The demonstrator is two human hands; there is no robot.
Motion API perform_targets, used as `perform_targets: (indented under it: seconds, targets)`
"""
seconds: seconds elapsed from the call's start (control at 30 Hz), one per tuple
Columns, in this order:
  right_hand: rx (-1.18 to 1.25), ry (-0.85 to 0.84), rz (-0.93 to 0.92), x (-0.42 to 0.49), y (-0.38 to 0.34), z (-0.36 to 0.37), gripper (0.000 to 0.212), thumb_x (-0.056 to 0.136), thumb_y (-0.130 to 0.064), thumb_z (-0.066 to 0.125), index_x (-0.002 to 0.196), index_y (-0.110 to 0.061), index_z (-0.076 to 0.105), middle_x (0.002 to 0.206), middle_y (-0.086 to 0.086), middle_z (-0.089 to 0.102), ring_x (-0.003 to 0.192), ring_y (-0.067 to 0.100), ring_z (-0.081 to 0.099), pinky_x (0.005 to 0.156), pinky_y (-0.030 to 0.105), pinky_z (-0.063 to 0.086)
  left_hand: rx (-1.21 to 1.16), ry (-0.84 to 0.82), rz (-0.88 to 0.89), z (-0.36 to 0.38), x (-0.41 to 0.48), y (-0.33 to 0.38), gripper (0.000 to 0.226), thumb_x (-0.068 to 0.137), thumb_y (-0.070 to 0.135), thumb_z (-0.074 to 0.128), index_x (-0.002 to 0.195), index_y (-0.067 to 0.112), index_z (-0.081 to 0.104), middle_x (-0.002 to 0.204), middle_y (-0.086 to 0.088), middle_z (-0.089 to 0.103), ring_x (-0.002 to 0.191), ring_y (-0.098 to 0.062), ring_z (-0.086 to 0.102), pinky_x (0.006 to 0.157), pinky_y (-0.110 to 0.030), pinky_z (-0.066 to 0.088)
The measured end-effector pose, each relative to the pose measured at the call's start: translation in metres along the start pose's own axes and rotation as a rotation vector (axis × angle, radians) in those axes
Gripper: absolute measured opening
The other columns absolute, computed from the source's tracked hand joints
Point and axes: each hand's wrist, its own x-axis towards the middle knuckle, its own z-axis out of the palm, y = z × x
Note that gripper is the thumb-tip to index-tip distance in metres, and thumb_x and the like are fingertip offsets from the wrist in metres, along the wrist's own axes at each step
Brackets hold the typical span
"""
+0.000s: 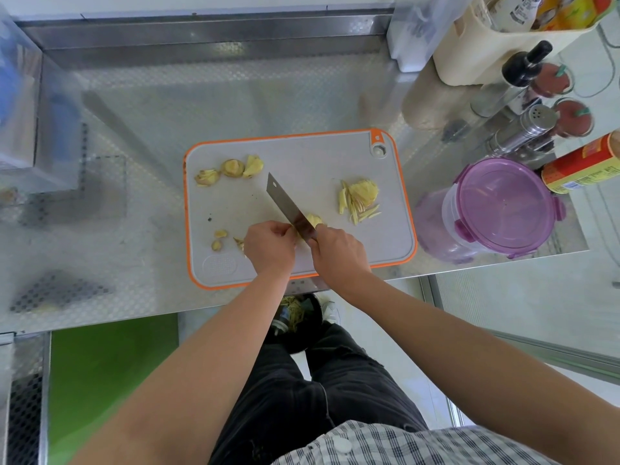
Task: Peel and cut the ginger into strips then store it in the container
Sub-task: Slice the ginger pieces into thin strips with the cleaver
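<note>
Near the surface's (134, 229) front edge, the right grip (339, 253) wraps a cleaver (285, 204) handle while the left grip (270, 246), fingers curled, holds ginger (314, 219) beside the blade.

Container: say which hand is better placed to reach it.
Right, probably: the container sits right of the board, nearest the right hand, though that grips the knife; the left hand holds ginger.

My knife (287, 207) is glossy bare metal over the matt plastic cutting board (302, 166). Right of the board, the container (503, 204) is shiny translucent plastic; beneath the board, the counter (218, 102) is embossed steel.
</note>
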Motion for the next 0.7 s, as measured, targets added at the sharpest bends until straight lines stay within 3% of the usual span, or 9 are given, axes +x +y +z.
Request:
perform_targets:
  seconds: [0.23, 0.43, 0.6, 0.7]
  targets:
    - [0.065, 0.011, 0.01, 0.005, 0.003, 0.0, 0.026, 0.101, -0.03, 0.037, 0.1, -0.008, 0.05, 0.092, 0.01, 0.059, 0.085, 0.033, 0.056, 0.065, 0.033, 0.034, -0.073, -0.039, -0.072, -0.002, 0.002, -0.004, 0.01, 0.078, 0.014, 0.072, 0.068, 0.018, 0.07, 0.061, -0.003, 0.069, 0.064, -0.021, 0.07, 0.066, -0.031, 0.053]
    - [0.11, 0.045, 0.006, -0.002, 0.005, -0.001, 0.024, 0.1, -0.03, 0.039, 0.092, -0.01, 0.048, 0.076, 0.002, 0.046, 0.069, 0.027, 0.043, 0.061, 0.032, 0.032, -0.182, -0.032, -0.146, -0.003, 0.001, -0.005, 0.006, 0.078, 0.014, 0.076, 0.074, 0.011, 0.071, 0.063, -0.002, 0.069, 0.049, -0.008, 0.065, 0.054, -0.019, 0.048]
    - [0.093, 0.038, 0.002, -0.005, 0.005, -0.004, 0.021, 0.1, -0.029, 0.038, 0.088, -0.013, 0.043, 0.076, 0.003, 0.045, 0.069, 0.027, 0.042, 0.061, 0.032, 0.033, -0.221, -0.024, -0.153, -0.003, -0.001, -0.003, 0.014, 0.078, 0.012, 0.075, 0.067, 0.016, 0.068, 0.058, 0.001, 0.066, 0.053, -0.013, 0.066, 0.057, -0.02, 0.049]
    - [0.088, 0.033, 0.006, -0.006, 0.005, -0.004, 0.023, 0.099, -0.029, 0.039, 0.094, -0.009, 0.05, 0.075, 0.003, 0.045, 0.069, 0.027, 0.044, 0.061, 0.032, 0.034, -0.213, -0.018, -0.143, -0.002, -0.002, -0.003, 0.02, 0.078, 0.012, 0.075, 0.062, 0.021, 0.066, 0.055, 0.004, 0.065, 0.055, -0.016, 0.067, 0.06, -0.023, 0.05]
